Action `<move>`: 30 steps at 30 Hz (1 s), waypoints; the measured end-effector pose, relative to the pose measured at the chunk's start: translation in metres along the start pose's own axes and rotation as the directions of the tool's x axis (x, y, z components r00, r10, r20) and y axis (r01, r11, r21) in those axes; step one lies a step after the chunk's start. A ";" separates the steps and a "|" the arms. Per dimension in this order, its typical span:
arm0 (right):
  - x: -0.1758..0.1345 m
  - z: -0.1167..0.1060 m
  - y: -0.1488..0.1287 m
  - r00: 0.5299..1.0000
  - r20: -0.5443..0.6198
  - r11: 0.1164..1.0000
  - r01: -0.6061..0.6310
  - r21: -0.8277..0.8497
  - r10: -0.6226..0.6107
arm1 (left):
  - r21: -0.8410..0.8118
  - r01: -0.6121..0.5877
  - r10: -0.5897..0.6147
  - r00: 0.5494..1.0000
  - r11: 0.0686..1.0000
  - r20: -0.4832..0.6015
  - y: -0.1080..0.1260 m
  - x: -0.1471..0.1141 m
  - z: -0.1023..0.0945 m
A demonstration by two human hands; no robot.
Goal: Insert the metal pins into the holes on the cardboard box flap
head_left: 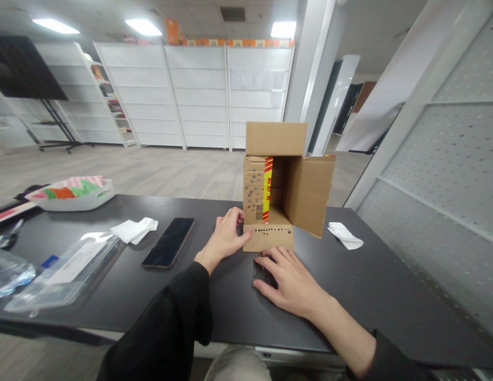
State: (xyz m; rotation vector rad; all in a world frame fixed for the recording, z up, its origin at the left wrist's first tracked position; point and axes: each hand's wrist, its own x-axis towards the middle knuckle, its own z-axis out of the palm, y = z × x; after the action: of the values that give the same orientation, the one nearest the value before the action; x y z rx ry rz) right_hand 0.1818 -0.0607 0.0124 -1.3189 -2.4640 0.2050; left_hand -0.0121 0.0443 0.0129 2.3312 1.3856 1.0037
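Note:
A brown cardboard box (289, 185) stands on the dark table with its opening toward me and its flaps spread. Its left flap (254, 182) carries scattered round metal heads and a yellow-red tape strip. A row of small dark holes or dots crosses the lower flap (270, 241). My left hand (226, 235) holds the box's lower left corner, curled fingers at the side and thumb on the lower flap. My right hand (288, 278) lies palm down with fingers apart, over several thin dark metal pieces (261, 269), probably nails or screws, partly hidden beneath it.
Left of my hands lie a black phone (169, 243), a crumpled tissue (135, 229) and a clear plastic case (71, 270). A plastic bottle (10, 272) and a white basket (73, 194) are farther left. Another tissue (345, 236) lies right of the box. A perforated panel (448, 174) borders the right side.

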 end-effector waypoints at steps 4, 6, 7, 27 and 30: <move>0.000 0.000 0.000 1.000 0.006 1.000 0.009 -0.009 -0.009 | -0.004 0.001 -0.001 1.000 1.000 -0.004 0.000 0.000 0.000; 0.000 0.000 0.000 1.000 0.010 1.000 0.013 -0.012 -0.013 | -0.006 0.000 0.000 1.000 1.000 -0.004 0.000 0.000 0.000; 0.000 0.000 0.000 1.000 0.009 1.000 0.013 -0.013 -0.013 | -0.007 -0.002 0.002 1.000 1.000 -0.005 0.001 0.000 0.000; 0.000 0.001 0.002 1.000 -0.011 1.000 0.007 -0.029 -0.008 | -0.010 -0.013 0.013 1.000 1.000 -0.014 0.000 -0.001 0.000; 0.000 0.001 0.002 1.000 -0.021 1.000 0.012 -0.023 -0.013 | -0.010 -0.012 0.012 1.000 1.000 -0.017 0.000 -0.001 0.000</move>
State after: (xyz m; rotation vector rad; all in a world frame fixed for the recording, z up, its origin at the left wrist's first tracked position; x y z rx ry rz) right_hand 0.1829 -0.0591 0.0106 -1.3077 -2.4635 0.1596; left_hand -0.0122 0.0438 0.0121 2.3316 1.3716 1.0334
